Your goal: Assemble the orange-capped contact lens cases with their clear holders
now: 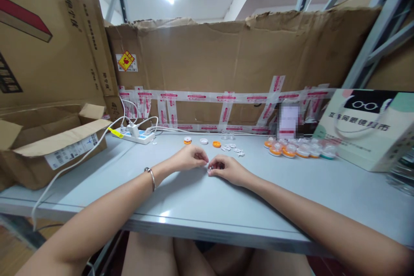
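Over the middle of the table my left hand [190, 157], with a silver bangle at the wrist, has thumb and fingertips brought together; anything between them is too small to make out. Touching or nearly touching its fingertips is my right hand [230, 170], closed in a pinch on a small whitish part [209, 170]. Just beyond the hands lie an orange ring-shaped piece [216, 144], a white round piece [203, 141] and a white disc on an orange one [187, 140]. Several small white pieces [227, 148] are scattered behind my right hand.
Several clear-domed items with orange or teal bases [302, 152] stand at right, before a paper bag [359, 133]. A power strip [139, 136] with white cables and an opened carton [64, 138] are at left. A tall taped cardboard sheet [226, 60] closes off the back.
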Available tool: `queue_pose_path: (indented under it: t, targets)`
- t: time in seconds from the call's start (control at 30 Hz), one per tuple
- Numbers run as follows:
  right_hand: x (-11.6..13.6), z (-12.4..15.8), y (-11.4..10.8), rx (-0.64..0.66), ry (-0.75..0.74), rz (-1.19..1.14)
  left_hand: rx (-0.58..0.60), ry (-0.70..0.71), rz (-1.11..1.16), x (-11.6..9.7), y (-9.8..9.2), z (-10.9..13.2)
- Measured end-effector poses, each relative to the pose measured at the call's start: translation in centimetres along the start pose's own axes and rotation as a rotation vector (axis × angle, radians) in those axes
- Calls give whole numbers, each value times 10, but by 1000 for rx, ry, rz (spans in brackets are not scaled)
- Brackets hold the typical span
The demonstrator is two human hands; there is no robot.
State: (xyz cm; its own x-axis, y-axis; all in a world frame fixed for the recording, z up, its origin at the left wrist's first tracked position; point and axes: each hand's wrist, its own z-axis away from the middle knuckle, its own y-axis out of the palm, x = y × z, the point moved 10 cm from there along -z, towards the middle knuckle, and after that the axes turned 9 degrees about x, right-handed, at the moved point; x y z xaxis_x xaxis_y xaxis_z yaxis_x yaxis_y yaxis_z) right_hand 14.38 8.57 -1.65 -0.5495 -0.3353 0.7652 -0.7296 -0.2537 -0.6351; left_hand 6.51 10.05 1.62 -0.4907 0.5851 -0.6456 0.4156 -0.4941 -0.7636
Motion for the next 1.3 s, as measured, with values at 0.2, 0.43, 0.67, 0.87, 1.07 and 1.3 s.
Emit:
queue_pose_path:
  t: [0.2,0.43,0.67,0.87,1.07,1.3]
  targets:
    - [1,1,-1,3,-1,20,72,-129,-95,31,-7,2]
    - [3,2,-1,6,0,31,178,-304,-72,61,-23,16]
    - [1,0,0,30,-10,11,-226,-338,-324,78,-81,-8]
    - [-1,0,-2,27,-28,3,-284,-372,-370,97,-85,-45]
    - [-3,2,-4,44,-25,-14,-284,-330,-333,91,-87,-58]
    - [-12,5,-9,87,-24,-121,-41,31,-129,9,-41,-21]
